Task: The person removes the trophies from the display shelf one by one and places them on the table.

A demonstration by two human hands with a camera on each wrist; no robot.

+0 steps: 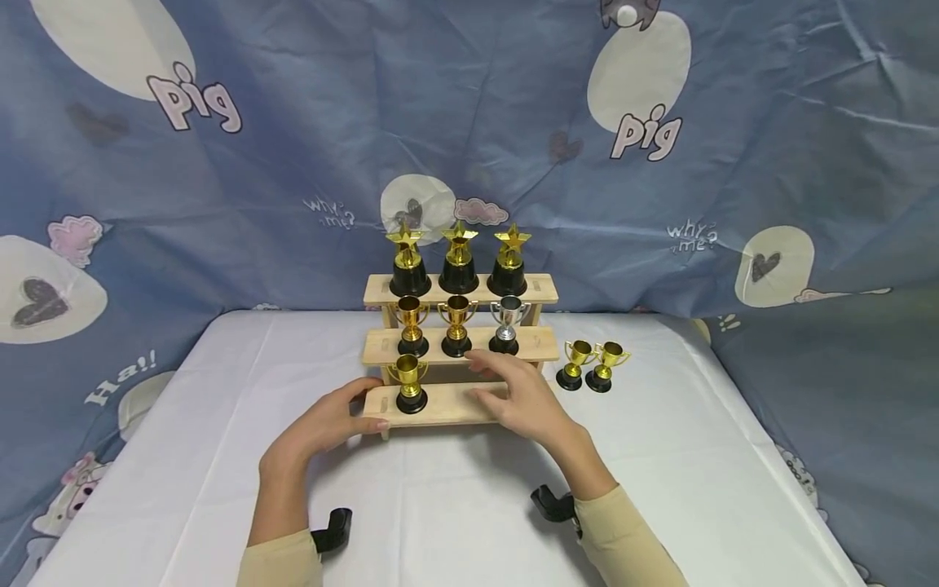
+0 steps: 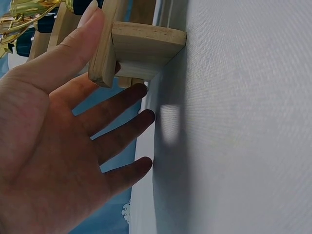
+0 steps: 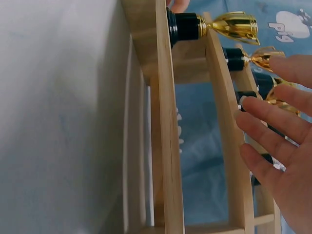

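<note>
A three-tier wooden display stand point(image 1: 460, 408) stands on the table. My left hand point(image 1: 320, 425) holds the left end of its lowest shelf between thumb and index finger; the other fingers spread beside it in the left wrist view. A small gold trophy cup point(image 1: 411, 383) with a black base stands upright near that end. My right hand point(image 1: 522, 397) hovers over the right part of the lowest shelf, fingers loosely bent and holding nothing. Behind it, the middle shelf bears an orange-gold cup point(image 1: 412, 324), another gold cup point(image 1: 456, 324) and a silver cup point(image 1: 507, 324).
Three gold star trophies point(image 1: 459, 257) line the top shelf. Two more gold cups point(image 1: 575, 364) stand close together on the white tablecloth point(image 1: 689, 456), right of the stand. A blue patterned cloth point(image 1: 469, 98) hangs behind the table.
</note>
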